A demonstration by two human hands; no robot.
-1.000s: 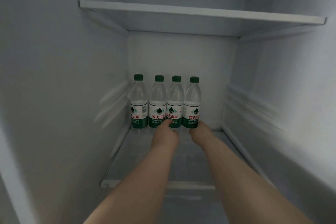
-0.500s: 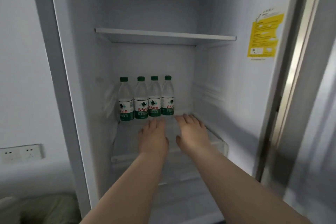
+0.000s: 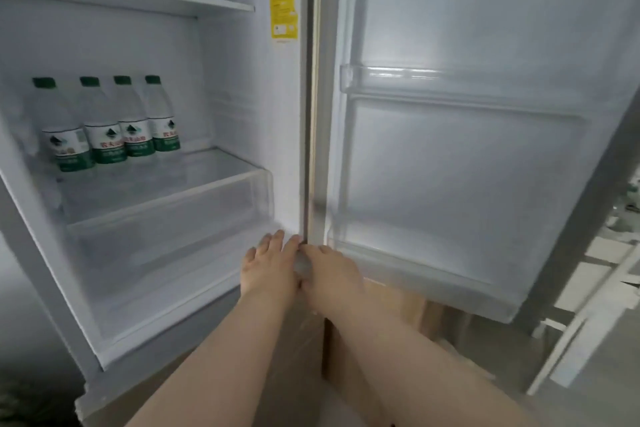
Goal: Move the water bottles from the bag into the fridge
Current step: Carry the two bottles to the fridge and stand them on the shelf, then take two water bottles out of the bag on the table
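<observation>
bottles [image 3: 104, 121] stand upright, caps up; left hand [image 3: 268, 269], right hand [image 3: 334, 276]: fingers [image 3: 277, 241] relaxed, holding nothing

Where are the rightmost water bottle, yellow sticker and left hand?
rightmost water bottle [image 3: 165, 134]: head view, on its label.
yellow sticker [image 3: 284, 9]: head view, its middle.
left hand [image 3: 269, 269]: head view, back of the hand.

Water bottles [image 3: 104, 121] in clear, glossy plastic, labels shiny; fridge [image 3: 242, 114] lined in smooth white plastic; drawer [image 3: 173, 218] translucent, frosted plastic; door shelf [image 3: 450, 80] clear and gleaming; yellow sticker [image 3: 284, 9] looks like paper.
</observation>
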